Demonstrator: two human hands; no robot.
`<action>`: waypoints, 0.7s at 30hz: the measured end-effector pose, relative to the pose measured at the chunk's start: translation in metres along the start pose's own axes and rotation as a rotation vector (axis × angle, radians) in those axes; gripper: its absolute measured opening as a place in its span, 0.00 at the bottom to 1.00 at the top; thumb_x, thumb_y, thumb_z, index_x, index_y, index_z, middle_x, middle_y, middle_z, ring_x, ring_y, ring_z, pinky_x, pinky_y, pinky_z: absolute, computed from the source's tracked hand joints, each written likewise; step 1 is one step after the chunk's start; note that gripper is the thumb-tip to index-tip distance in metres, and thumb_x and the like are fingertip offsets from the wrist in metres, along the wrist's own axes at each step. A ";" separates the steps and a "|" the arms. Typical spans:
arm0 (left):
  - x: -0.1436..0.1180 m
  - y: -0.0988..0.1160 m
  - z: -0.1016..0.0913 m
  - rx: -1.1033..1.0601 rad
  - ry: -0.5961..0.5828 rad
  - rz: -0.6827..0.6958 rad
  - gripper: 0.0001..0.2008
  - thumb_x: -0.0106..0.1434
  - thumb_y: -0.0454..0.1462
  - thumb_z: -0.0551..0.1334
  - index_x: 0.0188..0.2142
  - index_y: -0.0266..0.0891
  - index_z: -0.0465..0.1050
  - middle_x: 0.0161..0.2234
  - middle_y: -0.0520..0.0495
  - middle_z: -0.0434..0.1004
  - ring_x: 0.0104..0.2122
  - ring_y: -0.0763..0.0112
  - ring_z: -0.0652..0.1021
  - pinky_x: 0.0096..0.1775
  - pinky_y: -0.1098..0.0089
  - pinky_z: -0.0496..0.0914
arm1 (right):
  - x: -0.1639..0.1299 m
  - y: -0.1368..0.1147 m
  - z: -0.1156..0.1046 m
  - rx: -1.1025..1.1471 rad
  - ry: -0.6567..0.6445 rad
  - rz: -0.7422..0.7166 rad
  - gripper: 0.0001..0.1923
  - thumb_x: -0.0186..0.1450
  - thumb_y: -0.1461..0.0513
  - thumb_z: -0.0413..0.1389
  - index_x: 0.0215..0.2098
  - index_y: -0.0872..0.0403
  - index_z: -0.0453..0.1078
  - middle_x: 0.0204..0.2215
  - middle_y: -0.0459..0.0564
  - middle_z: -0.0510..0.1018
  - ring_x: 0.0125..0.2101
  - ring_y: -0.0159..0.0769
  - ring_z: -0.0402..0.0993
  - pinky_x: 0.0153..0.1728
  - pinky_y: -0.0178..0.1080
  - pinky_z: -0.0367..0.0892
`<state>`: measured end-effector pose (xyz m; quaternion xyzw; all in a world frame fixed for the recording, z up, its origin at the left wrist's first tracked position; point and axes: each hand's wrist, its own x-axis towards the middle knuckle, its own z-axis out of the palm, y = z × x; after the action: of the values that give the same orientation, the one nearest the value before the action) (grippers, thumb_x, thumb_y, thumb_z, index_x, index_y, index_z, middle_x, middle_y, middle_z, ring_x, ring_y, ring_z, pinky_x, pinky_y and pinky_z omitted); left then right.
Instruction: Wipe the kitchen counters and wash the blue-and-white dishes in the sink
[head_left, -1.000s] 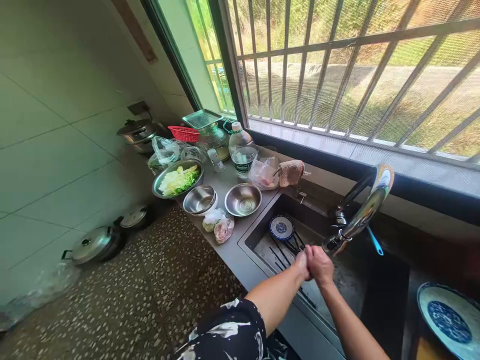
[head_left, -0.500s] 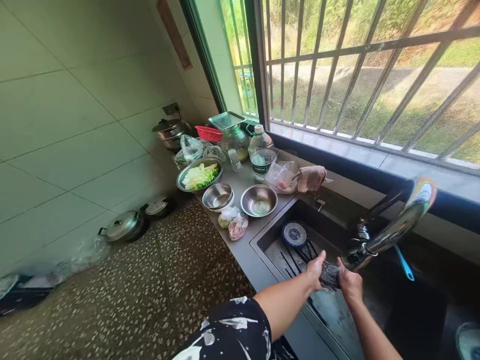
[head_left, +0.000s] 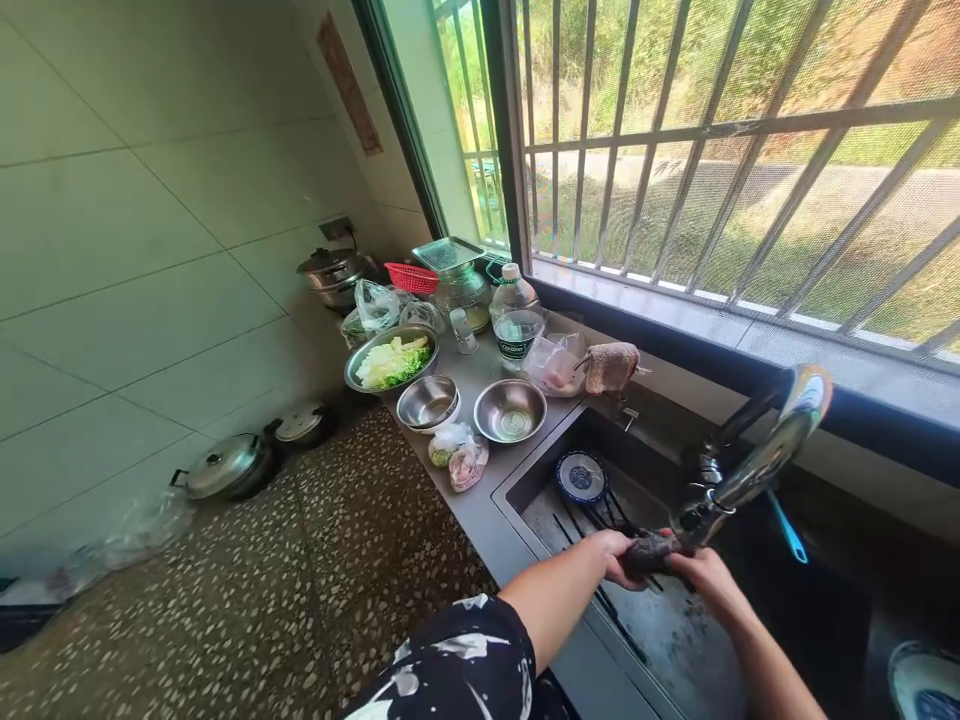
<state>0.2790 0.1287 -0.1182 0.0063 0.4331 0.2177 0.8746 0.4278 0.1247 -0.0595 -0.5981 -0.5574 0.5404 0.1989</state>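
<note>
Over the sink (head_left: 671,640), a dark grey dishcloth (head_left: 649,553) is stretched and twisted between my two hands. My left hand (head_left: 613,560) is closed round its left end, and my right hand (head_left: 701,570) grips the right end, just below the faucet (head_left: 772,440). Past my left hand, a small blue-and-white dish (head_left: 581,477) lies in the sink's far corner. Dark chopsticks (head_left: 616,508) lie beside it, partly hidden by my hands and the cloth.
On the counter left of the sink stand steel bowls (head_left: 510,411), small bagged food (head_left: 468,466), a bowl of chopped greens (head_left: 394,362) and a large plastic bottle (head_left: 516,315). A pinkish cloth (head_left: 611,367) hangs behind the sink. A blue handle (head_left: 787,528) lies right of the faucet.
The dishcloth has gone from a thicker bunch to a tighter, darker twist. My hands have turned around it. The whole view has shifted slightly.
</note>
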 end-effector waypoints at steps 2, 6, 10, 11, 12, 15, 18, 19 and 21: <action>-0.011 -0.003 0.011 -0.062 0.012 -0.030 0.13 0.59 0.43 0.56 0.28 0.34 0.68 0.23 0.44 0.68 0.24 0.66 0.69 0.30 0.62 0.66 | -0.002 0.015 0.002 0.128 0.140 0.025 0.21 0.47 0.52 0.54 0.36 0.55 0.72 0.30 0.53 0.76 0.31 0.44 0.72 0.28 0.39 0.66; -0.039 -0.007 0.035 -0.349 -0.163 0.050 0.17 0.60 0.46 0.55 0.34 0.32 0.68 0.29 0.42 0.71 0.30 0.68 0.71 0.31 0.69 0.68 | -0.012 0.026 0.038 0.436 0.146 0.037 0.31 0.56 0.40 0.40 0.39 0.53 0.69 0.35 0.54 0.76 0.35 0.43 0.73 0.29 0.41 0.67; -0.059 0.000 0.040 -0.321 -0.177 -0.152 0.15 0.61 0.44 0.55 0.33 0.32 0.68 0.25 0.45 0.66 0.24 0.75 0.68 0.21 0.79 0.62 | -0.001 0.012 0.053 0.554 0.138 -0.051 0.39 0.53 0.34 0.35 0.33 0.55 0.68 0.29 0.55 0.75 0.32 0.41 0.73 0.29 0.38 0.67; -0.062 0.002 0.039 -0.276 -0.190 -0.204 0.15 0.61 0.44 0.56 0.32 0.31 0.67 0.25 0.45 0.65 0.22 0.77 0.67 0.20 0.81 0.59 | 0.003 0.008 0.050 0.541 0.173 -0.046 0.36 0.51 0.34 0.39 0.31 0.55 0.67 0.26 0.54 0.74 0.29 0.40 0.72 0.27 0.37 0.66; -0.066 0.004 0.036 -0.224 -0.211 -0.234 0.14 0.60 0.43 0.57 0.32 0.31 0.67 0.26 0.45 0.65 0.21 0.80 0.65 0.19 0.82 0.57 | 0.007 0.004 0.046 0.515 0.203 -0.032 0.33 0.49 0.35 0.45 0.29 0.56 0.67 0.23 0.52 0.73 0.26 0.38 0.71 0.25 0.36 0.65; -0.072 0.009 0.030 0.038 -0.228 -0.173 0.09 0.59 0.39 0.59 0.32 0.32 0.66 0.27 0.46 0.65 0.19 0.84 0.61 0.18 0.83 0.53 | 0.014 -0.003 0.033 0.401 0.229 0.005 0.26 0.44 0.43 0.56 0.24 0.57 0.65 0.16 0.47 0.68 0.20 0.34 0.65 0.21 0.34 0.61; -0.069 0.008 0.032 0.486 -0.026 0.096 0.07 0.57 0.35 0.60 0.27 0.35 0.64 0.23 0.50 0.64 0.18 0.81 0.61 0.21 0.80 0.55 | 0.020 -0.007 0.030 0.280 0.232 0.009 0.21 0.43 0.49 0.59 0.24 0.57 0.64 0.17 0.45 0.68 0.20 0.32 0.64 0.22 0.34 0.61; -0.066 0.006 0.034 0.610 0.058 0.191 0.07 0.56 0.34 0.61 0.25 0.35 0.63 0.23 0.50 0.64 0.20 0.79 0.64 0.23 0.78 0.57 | 0.022 -0.008 0.032 0.240 0.258 0.017 0.19 0.43 0.51 0.59 0.25 0.57 0.64 0.18 0.46 0.68 0.21 0.33 0.65 0.23 0.34 0.61; -0.061 0.003 0.040 0.748 0.169 0.335 0.07 0.53 0.32 0.62 0.24 0.36 0.63 0.24 0.49 0.66 0.26 0.73 0.69 0.27 0.76 0.60 | 0.026 -0.010 0.034 0.179 0.319 0.040 0.16 0.44 0.54 0.59 0.25 0.56 0.64 0.21 0.47 0.70 0.24 0.34 0.66 0.26 0.35 0.63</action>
<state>0.2759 0.1147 -0.0473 0.3760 0.5456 0.1844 0.7259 0.3883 0.1383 -0.0735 -0.6673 -0.4563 0.4898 0.3264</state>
